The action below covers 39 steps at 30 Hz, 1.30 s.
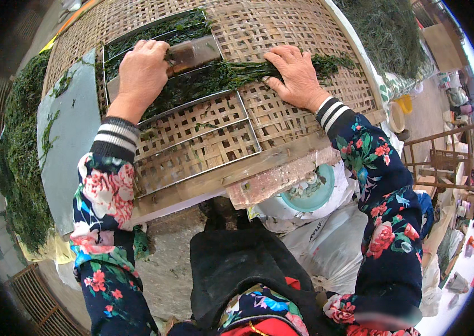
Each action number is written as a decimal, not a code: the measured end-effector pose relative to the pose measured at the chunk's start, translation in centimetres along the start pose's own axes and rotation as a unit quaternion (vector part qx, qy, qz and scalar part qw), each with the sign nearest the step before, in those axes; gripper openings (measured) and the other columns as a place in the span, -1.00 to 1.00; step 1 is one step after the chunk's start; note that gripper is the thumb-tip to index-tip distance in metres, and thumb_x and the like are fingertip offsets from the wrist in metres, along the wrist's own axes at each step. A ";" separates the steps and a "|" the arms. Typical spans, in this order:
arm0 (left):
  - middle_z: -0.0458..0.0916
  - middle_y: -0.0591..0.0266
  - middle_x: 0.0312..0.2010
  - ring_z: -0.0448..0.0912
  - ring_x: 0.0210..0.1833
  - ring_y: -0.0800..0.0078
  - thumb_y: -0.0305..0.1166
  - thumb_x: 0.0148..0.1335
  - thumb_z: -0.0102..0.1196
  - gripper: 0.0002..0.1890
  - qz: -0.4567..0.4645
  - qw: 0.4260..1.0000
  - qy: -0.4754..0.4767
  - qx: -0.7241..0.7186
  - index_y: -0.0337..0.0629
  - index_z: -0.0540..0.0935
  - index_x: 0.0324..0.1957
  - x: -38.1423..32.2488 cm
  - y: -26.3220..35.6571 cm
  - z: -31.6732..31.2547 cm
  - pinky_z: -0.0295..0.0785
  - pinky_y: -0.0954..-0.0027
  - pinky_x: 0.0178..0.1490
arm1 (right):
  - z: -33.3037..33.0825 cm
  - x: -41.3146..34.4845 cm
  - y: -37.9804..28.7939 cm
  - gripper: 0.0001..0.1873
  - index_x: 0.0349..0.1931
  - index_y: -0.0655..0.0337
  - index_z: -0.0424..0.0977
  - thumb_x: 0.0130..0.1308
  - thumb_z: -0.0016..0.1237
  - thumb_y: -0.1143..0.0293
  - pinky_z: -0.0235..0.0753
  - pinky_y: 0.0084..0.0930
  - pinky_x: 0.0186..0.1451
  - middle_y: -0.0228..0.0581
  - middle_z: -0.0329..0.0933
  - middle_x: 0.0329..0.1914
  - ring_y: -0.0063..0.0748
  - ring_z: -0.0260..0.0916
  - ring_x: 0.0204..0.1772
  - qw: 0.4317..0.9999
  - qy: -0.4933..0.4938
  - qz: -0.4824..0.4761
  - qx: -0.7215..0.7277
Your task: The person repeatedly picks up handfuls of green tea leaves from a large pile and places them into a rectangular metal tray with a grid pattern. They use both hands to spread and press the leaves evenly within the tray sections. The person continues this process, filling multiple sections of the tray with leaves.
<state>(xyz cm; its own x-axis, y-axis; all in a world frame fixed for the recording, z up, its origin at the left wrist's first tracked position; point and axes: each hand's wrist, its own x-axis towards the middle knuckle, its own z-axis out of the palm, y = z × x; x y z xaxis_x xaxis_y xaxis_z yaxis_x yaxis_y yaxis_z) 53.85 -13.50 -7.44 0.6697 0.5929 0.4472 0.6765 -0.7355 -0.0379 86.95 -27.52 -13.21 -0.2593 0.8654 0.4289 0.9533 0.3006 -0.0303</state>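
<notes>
My left hand grips a flat, wet-looking brown bar that lies across a thin metal frame. Long slots divide the frame; dark green seaweed-like strands fill the far ones, and the two nearest show mostly bare weave with a few scraps. My right hand lies over a bundle of green strands, its thumb and fingers on either side of it. One end of the bundle runs into a slot beside the bar; the other spreads beyond my right hand. Beneath everything is a woven bamboo mat.
A grey sheet with stray strands lies left, beside a large green heap. Another heap stands at the far right. Below the table's wooden edge are a teal bowl and white sacks. A wooden rack stands right.
</notes>
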 end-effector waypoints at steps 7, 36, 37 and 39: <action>0.60 0.11 -0.28 0.57 -0.10 0.06 -0.63 -0.02 0.18 -0.71 0.087 0.991 0.060 -0.087 -0.24 0.57 -0.18 -1.5 1.9 -3.9 0.54 0.11 -0.03 | 0.1 -0.1 -0.1 -0.40 0.25 0.14 0.43 0.21 0.09 0.13 0.24 -0.06 0.18 -0.15 0.43 0.27 -0.04 0.29 0.33 1.000 0.008 -0.008 -0.020; 0.45 0.03 -0.27 0.49 -0.15 -0.02 -0.54 -0.12 0.23 -0.66 0.034 0.997 -0.061 -0.021 -0.21 0.42 -0.26 -3.9 4.8 -1.0 0.44 0.06 -0.18 | 0.0 3.5 0.2 -0.70 -0.12 0.10 0.50 0.10 0.14 0.40 0.32 0.14 0.13 -0.33 0.60 -0.19 -0.26 0.52 0.08 0.994 -0.058 -0.092 -0.001; 0.46 0.06 -0.28 0.50 -0.15 0.01 -0.53 -0.13 0.27 -0.65 0.033 0.998 -0.056 -0.020 -0.19 0.43 -0.27 -4.0 4.8 -0.9 0.44 0.09 -0.20 | -0.6 3.3 1.2 -0.71 -0.15 0.07 0.49 0.08 0.13 0.42 0.35 -0.03 0.07 -0.34 0.59 -0.31 -0.25 0.57 -0.06 0.995 0.007 -0.101 0.004; 0.46 0.05 -0.27 0.50 -0.15 0.00 -0.52 -0.13 0.27 -0.65 0.033 0.998 -0.056 -0.017 -0.19 0.43 -0.27 -4.1 4.8 -0.8 0.44 0.07 -0.20 | -2.1 2.4 3.7 -0.68 -0.08 0.05 0.51 0.11 0.02 0.52 0.34 -0.16 0.04 -0.33 0.59 -0.28 -0.27 0.56 -0.11 0.998 -0.043 -0.055 -0.004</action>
<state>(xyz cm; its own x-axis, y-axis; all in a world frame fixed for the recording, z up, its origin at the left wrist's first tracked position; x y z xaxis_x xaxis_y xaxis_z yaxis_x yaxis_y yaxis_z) 54.09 -19.68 -8.71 0.7433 0.5749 0.3420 0.6209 -0.7832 -0.0327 90.21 -25.18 -10.40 -0.3743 0.8589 0.3497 0.9195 0.3926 0.0199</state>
